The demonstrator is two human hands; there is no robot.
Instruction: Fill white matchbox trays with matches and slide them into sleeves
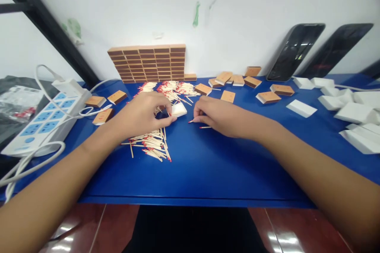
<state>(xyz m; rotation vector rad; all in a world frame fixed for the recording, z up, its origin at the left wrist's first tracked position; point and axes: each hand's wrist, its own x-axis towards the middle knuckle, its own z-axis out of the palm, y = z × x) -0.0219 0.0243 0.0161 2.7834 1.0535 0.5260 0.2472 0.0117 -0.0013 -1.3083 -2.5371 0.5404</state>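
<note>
My left hand (145, 112) is closed on the end of a small white matchbox tray (179, 109), gripping it between thumb and fingers just above the blue table. Across from it, my right hand (218, 115) is pinched at the table surface around a red-tipped match (190, 121); its fingers partly hide the stick. Another match (204, 127) lies under that hand. Loose matches (152, 144) are heaped in front of and beneath my left hand. A second heap of matches (175, 89) spreads behind it, partly covered by the hand.
Stacked matchboxes (152, 64) form a block against the wall. Several loose matchboxes (228, 95) lie right of it, others at left. White trays (356, 112) pile up at far right near a leaning phone (297, 51). A power strip (47, 120) with white cables occupies the left.
</note>
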